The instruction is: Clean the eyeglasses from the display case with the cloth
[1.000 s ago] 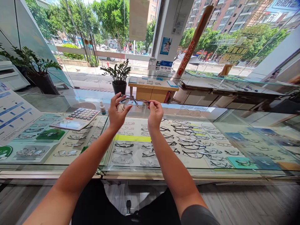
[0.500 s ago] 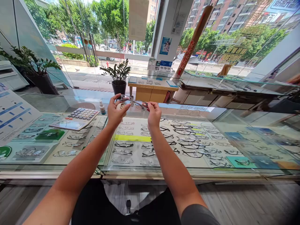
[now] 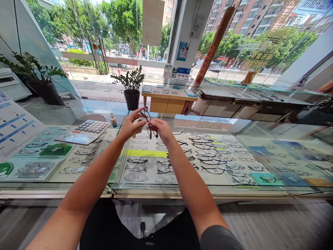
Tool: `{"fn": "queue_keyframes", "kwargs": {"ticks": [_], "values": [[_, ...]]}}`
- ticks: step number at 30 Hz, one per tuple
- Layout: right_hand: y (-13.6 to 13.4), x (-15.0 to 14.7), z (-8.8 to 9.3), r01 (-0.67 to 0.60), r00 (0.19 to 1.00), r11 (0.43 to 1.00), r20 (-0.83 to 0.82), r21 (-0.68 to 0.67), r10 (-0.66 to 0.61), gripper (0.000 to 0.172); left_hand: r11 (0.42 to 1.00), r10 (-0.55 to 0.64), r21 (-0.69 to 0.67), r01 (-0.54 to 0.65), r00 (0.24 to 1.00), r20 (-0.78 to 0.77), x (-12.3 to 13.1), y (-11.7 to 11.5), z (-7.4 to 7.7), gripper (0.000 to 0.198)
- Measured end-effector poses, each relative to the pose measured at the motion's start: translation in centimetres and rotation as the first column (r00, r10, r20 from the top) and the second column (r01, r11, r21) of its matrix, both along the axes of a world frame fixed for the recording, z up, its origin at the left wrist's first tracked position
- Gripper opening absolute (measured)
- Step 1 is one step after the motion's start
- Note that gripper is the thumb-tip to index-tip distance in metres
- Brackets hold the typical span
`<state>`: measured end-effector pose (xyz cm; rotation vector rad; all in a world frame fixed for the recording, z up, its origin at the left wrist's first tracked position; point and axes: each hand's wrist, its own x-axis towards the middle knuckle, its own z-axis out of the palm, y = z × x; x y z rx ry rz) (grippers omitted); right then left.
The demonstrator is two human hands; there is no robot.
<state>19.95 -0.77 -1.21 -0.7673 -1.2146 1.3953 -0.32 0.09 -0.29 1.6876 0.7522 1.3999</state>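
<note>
A pair of thin dark-framed glasses (image 3: 147, 119) hangs tilted almost on end above the glass counter (image 3: 182, 187). My left hand (image 3: 130, 125) pinches its upper part. My right hand (image 3: 161, 129) pinches its lower part. Both hands sit close together, fingers closed on the frame. A small pale thing shows behind my left hand; I cannot make it out. Under the counter glass lie several rows of eyeglass frames (image 3: 208, 161).
A calculator (image 3: 84, 131) lies on the counter at the left, a small dropper bottle (image 3: 113, 119) beside it. A printed chart (image 3: 15, 126) stands at far left. Potted plants (image 3: 131, 85) and a low display table (image 3: 170, 97) stand beyond the counter.
The glasses were held level and spread between my hands. My right hand has moved left and down, turning the frame steeply on end, and the hands have come close together.
</note>
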Motion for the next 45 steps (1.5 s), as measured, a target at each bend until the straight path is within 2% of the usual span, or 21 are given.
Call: {"fn": "queue_keyframes", "kwargs": {"ticks": [5,8,11,14,16,20,23,26,29,36,43,45], "values": [[-0.1,0.4,0.0,-0.097,0.995,0.994,-0.008,-0.047,0.097,0.046,1.000,0.021,-0.007,-0.021,1.000,-0.016,-0.2,-0.1,0.1,0.083],[-0.1,0.3,0.0,-0.042,0.999,0.999,0.017,-0.021,0.043,0.044,0.999,0.045,-0.015,-0.046,0.999,-0.018,0.0,0.0,-0.1,0.079],[-0.1,0.1,-0.1,0.083,0.994,0.996,0.069,0.045,-0.086,0.042,0.977,0.205,0.059,-0.204,0.979,-0.005,0.4,0.0,-0.3,0.061],[-0.1,-0.1,-0.1,0.185,0.976,0.976,0.091,0.112,-0.196,0.040,0.910,0.399,0.132,-0.392,0.917,-0.022,0.8,-0.4,-0.3,0.035],[-0.1,-0.3,-0.2,0.235,0.964,0.962,0.089,0.142,-0.249,0.041,0.880,0.450,0.193,-0.433,0.891,-0.055,1.1,-0.9,-0.1,0.025],[-0.5,-0.9,-0.5,0.356,0.910,0.907,0.136,0.226,-0.391,0.041,0.885,0.419,0.286,-0.368,0.897,-0.142,1.8,-1.8,0.1,0.025],[-1.1,-1.5,-0.7,0.426,0.851,0.848,0.180,0.314,-0.494,0.034,0.916,0.372,0.235,-0.325,0.908,-0.191,2.1,-2.1,-0.1,0.030],[-1.7,-2.0,-0.7,0.438,0.827,0.820,0.194,0.369,-0.528,0.029,0.937,0.332,0.180,-0.299,0.923,-0.196,2.1,-1.9,-0.3,0.036],[-2.0,-2.3,-0.7,0.414,0.832,0.821,0.204,0.392,-0.517,0.029,0.944,0.320,0.141,-0.297,0.929,-0.188,1.9,-1.5,-0.5,0.041],[-2.7,-2.9,-0.4,0.352,0.849,0.830,0.227,0.433,-0.478,0.026,0.927,0.375,0.084,-0.366,0.907,-0.191,1.0,-0.5,-0.6,0.049],[-3.1,-3.5,-0.3,0.322,0.866,0.846,0.229,0.425,-0.445,0.026,0.938,0.343,0.022,-0.345,0.921,-0.186,-0.1,0.0,-0.2,0.043],[-3.2,-3.6,-0.2,0.309,0.845,0.840,0.278,0.445,-0.458,0.024,0.933,0.357,0.026,-0.360,0.909,-0.213,-0.7,0.3,-0.1,0.037]]}}
